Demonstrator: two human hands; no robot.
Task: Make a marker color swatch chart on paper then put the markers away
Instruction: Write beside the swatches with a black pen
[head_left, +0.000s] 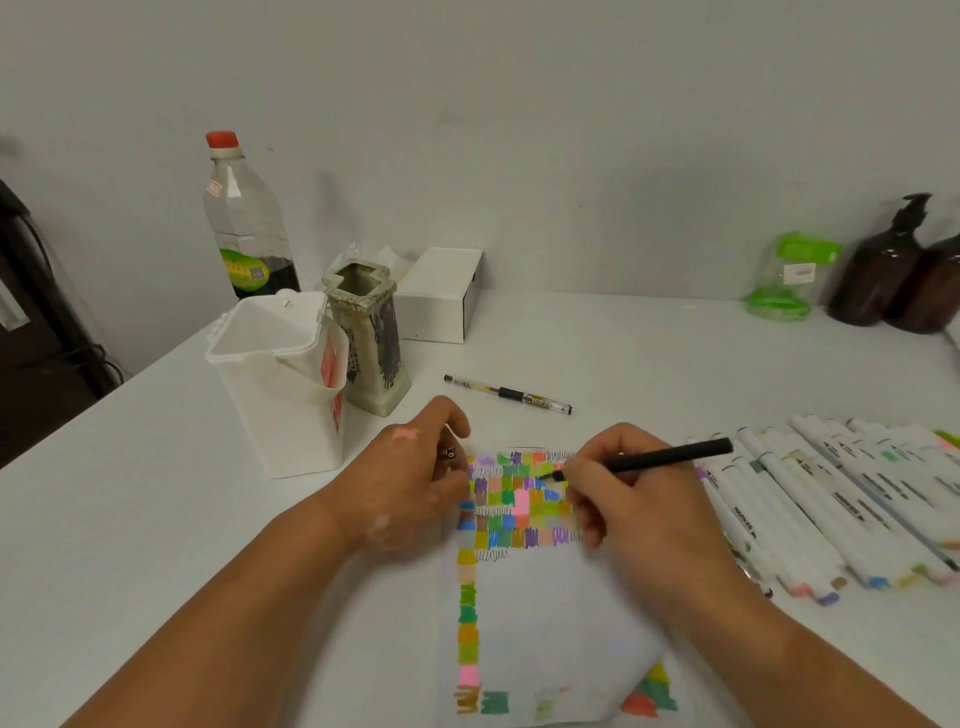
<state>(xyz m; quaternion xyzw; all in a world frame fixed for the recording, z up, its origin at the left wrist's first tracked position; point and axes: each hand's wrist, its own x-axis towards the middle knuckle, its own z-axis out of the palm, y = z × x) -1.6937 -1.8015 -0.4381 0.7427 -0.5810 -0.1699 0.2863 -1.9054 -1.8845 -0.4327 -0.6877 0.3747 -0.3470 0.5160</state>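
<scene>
Table (156, 519): white, everything stands on it.
Paper (545, 613): a swatch grid on top and one column down the left edge.
Markers (810, 519): a row of white barrels just beside the right hand; "MARKER" is readable.
Bottle (244, 218): red cap, dark liquid at the bottom, green label with a QR code.
Right hand (628, 504): fingers clamped on a black pen (670, 456), with the tip on the swatches.
Left hand (410, 483): curled around a small dark cap (448, 453) at the paper's left edge.

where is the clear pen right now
In the head view the clear pen lies on the table just beyond the paper, right of the ceramic holder.
</scene>
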